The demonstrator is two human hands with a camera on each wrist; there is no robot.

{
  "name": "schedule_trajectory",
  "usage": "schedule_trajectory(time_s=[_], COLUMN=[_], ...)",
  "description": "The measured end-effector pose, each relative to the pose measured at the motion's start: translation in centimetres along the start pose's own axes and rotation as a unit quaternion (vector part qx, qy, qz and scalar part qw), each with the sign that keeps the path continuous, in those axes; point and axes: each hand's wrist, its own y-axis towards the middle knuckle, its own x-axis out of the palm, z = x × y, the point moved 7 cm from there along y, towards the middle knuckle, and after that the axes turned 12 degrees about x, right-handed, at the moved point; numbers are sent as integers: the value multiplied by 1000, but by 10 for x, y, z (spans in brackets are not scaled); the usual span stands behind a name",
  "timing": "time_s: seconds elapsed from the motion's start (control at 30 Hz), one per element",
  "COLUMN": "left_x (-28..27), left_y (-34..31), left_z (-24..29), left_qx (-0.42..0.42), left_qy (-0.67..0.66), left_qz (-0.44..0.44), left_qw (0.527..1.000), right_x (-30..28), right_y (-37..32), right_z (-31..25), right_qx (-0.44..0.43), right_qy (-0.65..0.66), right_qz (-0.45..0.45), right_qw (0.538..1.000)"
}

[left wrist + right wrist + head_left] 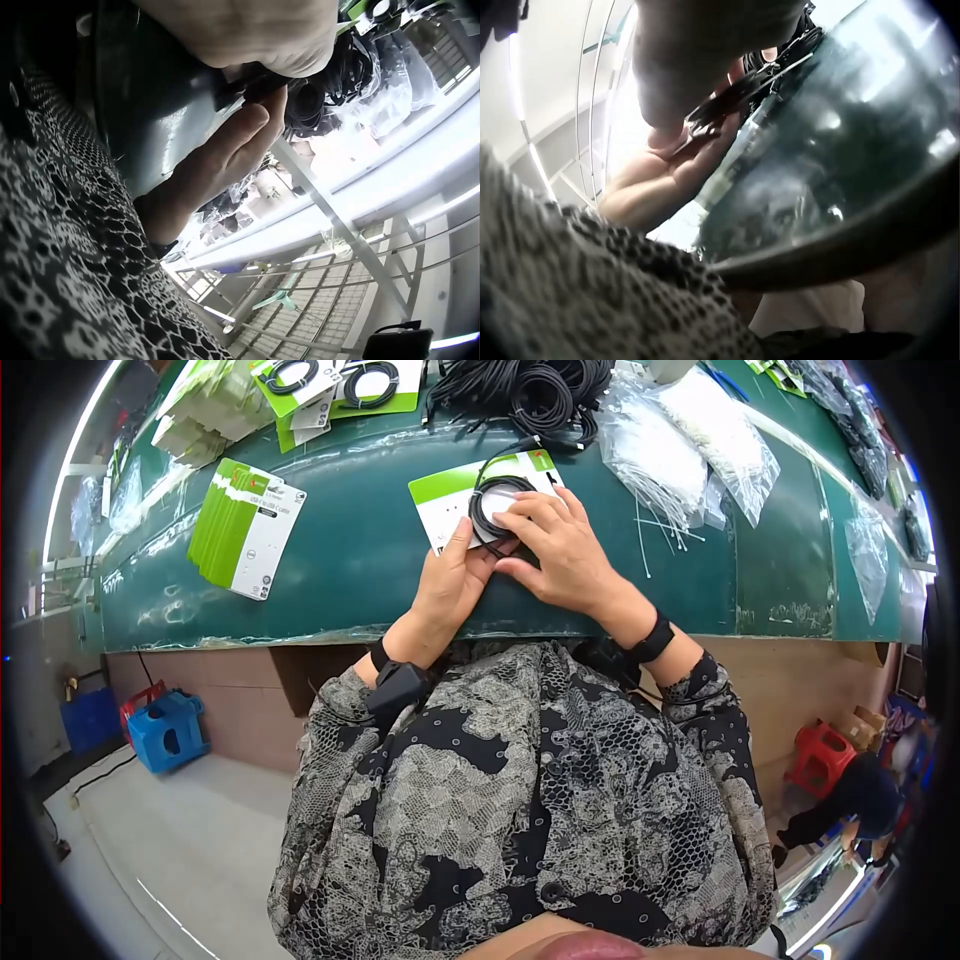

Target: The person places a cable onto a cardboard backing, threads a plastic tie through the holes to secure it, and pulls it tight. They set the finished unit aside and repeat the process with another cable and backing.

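Note:
A green and white card (440,495) is held above the green table, with a coiled black cable (478,510) lying against its face. The left hand (455,582) grips the card's lower edge, its thumb up along the front beside the coil. Over the coil's right side lies the right hand (565,555), its fingers bent onto the cable and card. A cable plug (530,442) sticks out above the card's top edge. In the right wrist view the left hand (667,176) holds the card and dark coil (727,97) from beneath; the left wrist view shows the right hand (217,169) near it.
Fanned green and white cards (245,530) lie at the left. Packed cable cards (370,385) and stacked cards (205,410) are behind them. A heap of black cables (520,395) sits at the back, bags of white zip ties (660,450) at the right, with loose ties beside them.

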Motion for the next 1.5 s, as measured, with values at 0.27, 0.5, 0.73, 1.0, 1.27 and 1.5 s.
schedule_trajectory(time_s=[0.27, 0.5, 0.73, 1.0, 1.27, 1.5], left_x=[9, 10, 16, -5, -7, 7], left_y=[-12, -14, -21, -24, -17, -11], left_z=[0, 1, -4, -12, -11, 8], left_qx=[-3, 19, 4, -16, 0, 52], left_qy=[31, 78, 54, 144, 194, 222], left_qz=[-1, -17, -35, 41, 66, 105], left_qw=[1000, 997, 998, 989, 979, 968], right_x=[-2, 2, -1, -6, -24, -66], right_y=[-3, -3, -3, -7, -9, -57], right_z=[21, 17, 15, 8, -2, 111], right_qx=[34, 30, -7, -74, -65, 319], right_qy=[55, 62, 125, 116, 138, -153], right_qz=[10, 0, 22, 36, 95, 114], right_qw=[998, 998, 992, 990, 984, 928])
